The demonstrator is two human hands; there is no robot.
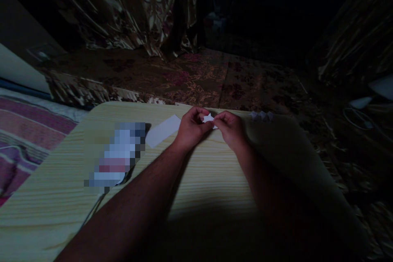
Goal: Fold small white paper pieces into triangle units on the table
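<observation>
Both hands meet over the far part of the counter (211, 172), pinching one small white paper (209, 118) between them. The left hand (192, 127) grips it from the left, thumb on the near side and fingers bent on the far side. The right hand (230, 127) pinches its right part between thumb and fingertips. The paper shows pointed corners; its full shape is hidden by the fingers. Both forearms reach in from the near edge, and a broad shadow covers the near middle and right of the counter.

Just left of the left hand, a white sheet (163, 131) lies flat and aslant. Farther left and nearer is a device (118, 155), blurred into blocks so its face cannot be read; a cable (92, 211) runs from its near end toward the near left. Right of the right hand, near the far edge, three small pale pieces (262, 116) stand in a row, close together.

Beyond the counter is a ledge (196, 75) under flowered cloth, with a curtain (153, 8) at the far left. A bed (33, 125) with a striped pink and purple cover is on the left. At the far right, a white cord (353, 118) curls in dim light.
</observation>
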